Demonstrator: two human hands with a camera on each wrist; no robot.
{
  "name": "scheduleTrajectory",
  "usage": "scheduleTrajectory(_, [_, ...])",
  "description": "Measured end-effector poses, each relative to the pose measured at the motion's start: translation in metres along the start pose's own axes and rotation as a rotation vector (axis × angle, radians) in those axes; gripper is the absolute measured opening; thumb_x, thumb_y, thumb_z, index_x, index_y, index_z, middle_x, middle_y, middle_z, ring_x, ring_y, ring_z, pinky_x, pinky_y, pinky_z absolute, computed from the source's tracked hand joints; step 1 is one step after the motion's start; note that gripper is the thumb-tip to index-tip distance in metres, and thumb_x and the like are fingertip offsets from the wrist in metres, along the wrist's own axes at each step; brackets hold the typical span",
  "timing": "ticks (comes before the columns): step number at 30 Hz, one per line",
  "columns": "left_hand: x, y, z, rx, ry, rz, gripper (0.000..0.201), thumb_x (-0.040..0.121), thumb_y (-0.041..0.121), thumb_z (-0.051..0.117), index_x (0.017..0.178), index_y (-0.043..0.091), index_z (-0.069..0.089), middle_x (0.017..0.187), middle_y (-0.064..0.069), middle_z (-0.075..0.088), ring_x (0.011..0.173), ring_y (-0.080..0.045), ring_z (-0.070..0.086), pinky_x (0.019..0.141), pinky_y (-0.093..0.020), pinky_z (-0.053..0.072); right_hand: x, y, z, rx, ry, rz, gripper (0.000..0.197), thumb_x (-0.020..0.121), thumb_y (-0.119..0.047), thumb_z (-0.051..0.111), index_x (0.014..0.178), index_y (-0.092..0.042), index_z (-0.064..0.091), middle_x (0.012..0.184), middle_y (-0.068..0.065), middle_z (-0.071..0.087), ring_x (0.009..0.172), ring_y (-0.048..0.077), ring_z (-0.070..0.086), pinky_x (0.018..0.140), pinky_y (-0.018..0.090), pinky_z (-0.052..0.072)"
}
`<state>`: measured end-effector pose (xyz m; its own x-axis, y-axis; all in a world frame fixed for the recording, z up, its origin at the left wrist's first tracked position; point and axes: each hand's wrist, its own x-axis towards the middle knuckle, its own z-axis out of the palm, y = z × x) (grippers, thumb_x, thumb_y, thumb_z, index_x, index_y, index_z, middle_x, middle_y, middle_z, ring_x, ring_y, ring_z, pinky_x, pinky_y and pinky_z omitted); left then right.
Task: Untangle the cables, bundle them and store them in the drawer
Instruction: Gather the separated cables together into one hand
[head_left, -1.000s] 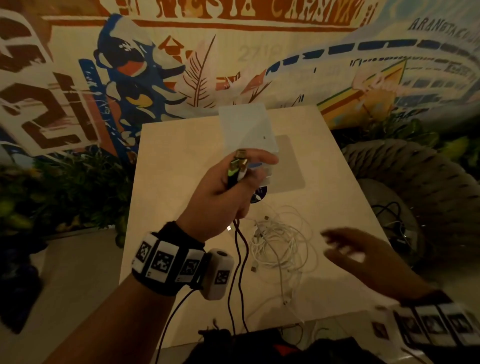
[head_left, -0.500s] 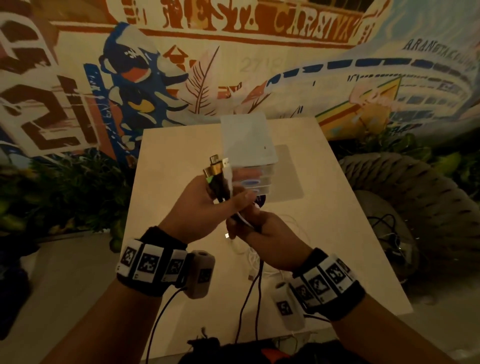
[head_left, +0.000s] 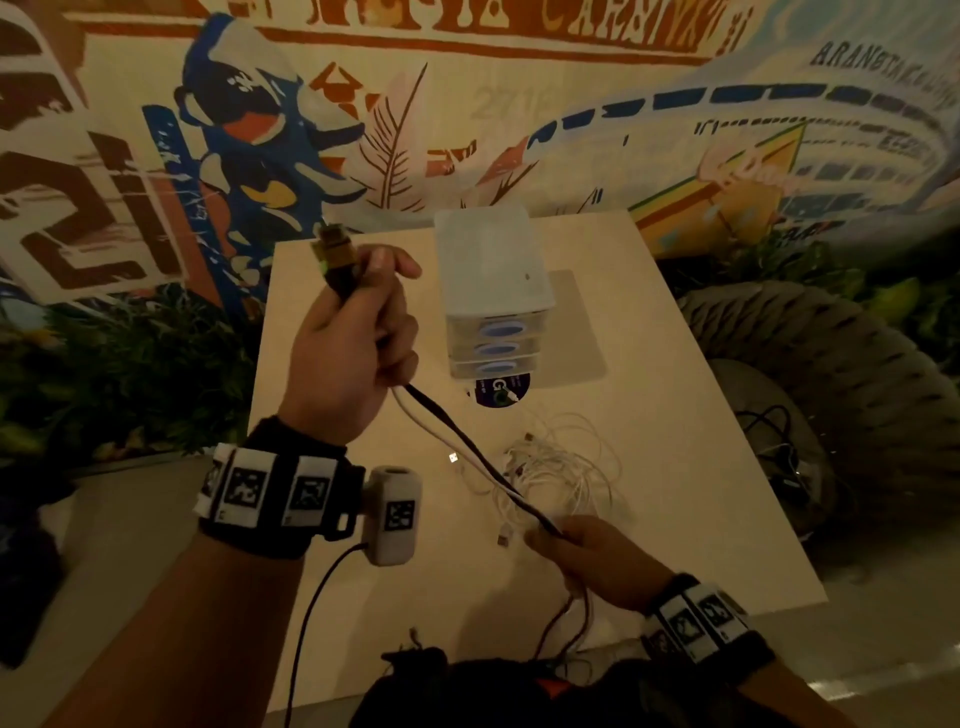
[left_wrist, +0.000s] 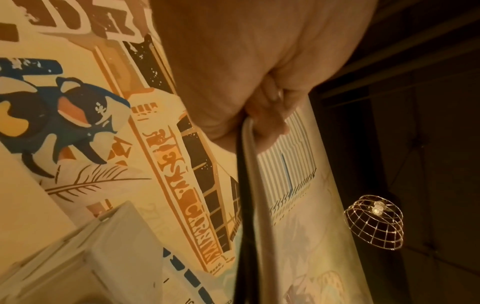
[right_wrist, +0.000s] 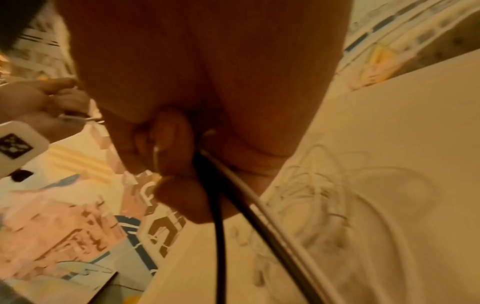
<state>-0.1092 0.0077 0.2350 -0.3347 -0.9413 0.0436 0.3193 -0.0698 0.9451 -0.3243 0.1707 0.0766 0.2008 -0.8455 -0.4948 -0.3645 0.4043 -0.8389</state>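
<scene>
Both hands' fingers curl around black cable and white cable.

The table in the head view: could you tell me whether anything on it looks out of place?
Yes: a tangle of white cables lies loose on the table, not bundled. The drawer unit looks closed. Both hands, left and right, hold a black and a white cable taut.

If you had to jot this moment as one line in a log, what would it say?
left hand: grips cable ends, raised | right hand: holds black and white cables lower down | white tangle: on table | drawers: closed
</scene>
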Motion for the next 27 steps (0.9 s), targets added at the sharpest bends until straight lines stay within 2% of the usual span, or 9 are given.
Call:
scheduleTrajectory(7, [0.007,0.002,-0.014,-0.021,0.095,-0.110,0.042,0.106,0.043,0.039,0.074,0.022,0.055,0.051,0.006,0.024,0.041,-0.009,0.016,0.039,-0.021,0.016,-0.045,0.079,-0.003,0.019,-0.061,0.292,0.044,0.085,-0.059,0.063,0.061,-0.024,0.051,0.054,-0.013,0.050,0.051,0.002,0.050,0.057,0.015,0.040])
scheduleTrajectory(12, [0.002,-0.010,-0.006,0.030,0.084,-0.185,0.049,0.107,0.045,0.037,0.065,0.021,0.046,0.057,0.002,0.026,0.042,-0.010,0.018,0.039,-0.020,0.018,-0.066,0.107,-0.007,0.093,-0.089,0.404,0.038,0.073,-0.070,0.067,0.055,-0.036,0.068,0.061,-0.017,0.057,0.062,-0.001,0.053,0.068,0.017,0.041])
scheduleTrajectory(14, [0.001,-0.013,-0.006,0.034,0.088,-0.182,0.047,0.107,0.045,0.036,0.068,0.020,0.047,0.057,0.003,0.029,0.042,-0.010,0.018,0.039,-0.019,0.017,-0.072,0.119,-0.007,0.054,-0.091,0.482,0.038,0.077,-0.069,0.069,0.067,-0.033,0.073,0.073,-0.011,0.063,0.067,0.000,0.056,0.071,0.020,0.047])
scheduleTrajectory(16, [-0.001,-0.015,-0.009,0.020,0.076,-0.176,0.046,0.107,0.045,0.036,0.069,0.020,0.047,0.056,0.004,0.028,0.042,-0.009,0.018,0.039,-0.018,0.018,-0.075,0.138,-0.004,-0.088,-0.066,0.566,0.034,0.094,-0.054,0.061,0.091,-0.023,0.075,0.096,0.000,0.071,0.068,-0.003,0.055,0.067,0.007,0.046])
scheduleTrajectory(18, [-0.002,-0.016,-0.013,0.009,0.066,-0.173,0.046,0.107,0.045,0.035,0.070,0.021,0.046,0.056,0.004,0.026,0.041,-0.009,0.017,0.038,-0.018,0.018,-0.083,0.152,-0.001,-0.287,-0.002,0.682,0.060,0.092,-0.064,0.053,0.111,-0.011,0.073,0.117,0.011,0.072,0.079,0.004,0.063,0.069,0.005,0.047])
scheduleTrajectory(20, [-0.003,-0.019,-0.017,0.011,0.063,-0.196,0.045,0.107,0.045,0.035,0.070,0.021,0.045,0.055,0.005,0.026,0.040,-0.009,0.017,0.039,-0.018,0.016,-0.088,0.176,0.003,-0.292,0.092,0.738,0.089,0.069,-0.084,0.050,0.106,-0.007,0.074,0.119,0.018,0.071,0.093,0.022,0.069,0.080,0.024,0.052])
scheduleTrajectory(22, [-0.008,-0.023,-0.016,0.031,0.051,-0.241,0.045,0.107,0.045,0.036,0.069,0.021,0.042,0.053,0.006,0.026,0.039,-0.008,0.017,0.039,-0.018,0.014,-0.094,0.191,0.000,-0.255,0.134,0.788,0.076,0.077,-0.075,0.060,0.100,-0.004,0.075,0.112,0.021,0.072,0.098,0.031,0.070,0.074,0.032,0.051])
scheduleTrajectory(24, [-0.013,-0.031,-0.014,0.057,0.039,-0.277,0.046,0.107,0.044,0.036,0.067,0.021,0.040,0.052,0.006,0.025,0.037,-0.007,0.018,0.039,-0.017,0.014,-0.090,0.208,0.003,-0.263,0.137,0.786,0.051,0.089,-0.056,0.065,0.099,-0.007,0.076,0.101,0.015,0.074,0.104,0.031,0.069,0.071,0.028,0.047])
scheduleTrajectory(27, [-0.017,-0.040,-0.014,0.052,0.043,-0.303,0.046,0.106,0.045,0.037,0.066,0.022,0.039,0.052,0.007,0.026,0.037,-0.006,0.018,0.038,-0.016,0.013,-0.086,0.212,0.007,-0.410,0.004,0.745,0.039,0.084,-0.065,0.067,0.103,-0.031,0.069,0.109,-0.006,0.068,0.118,0.019,0.063,0.084,0.020,0.045])
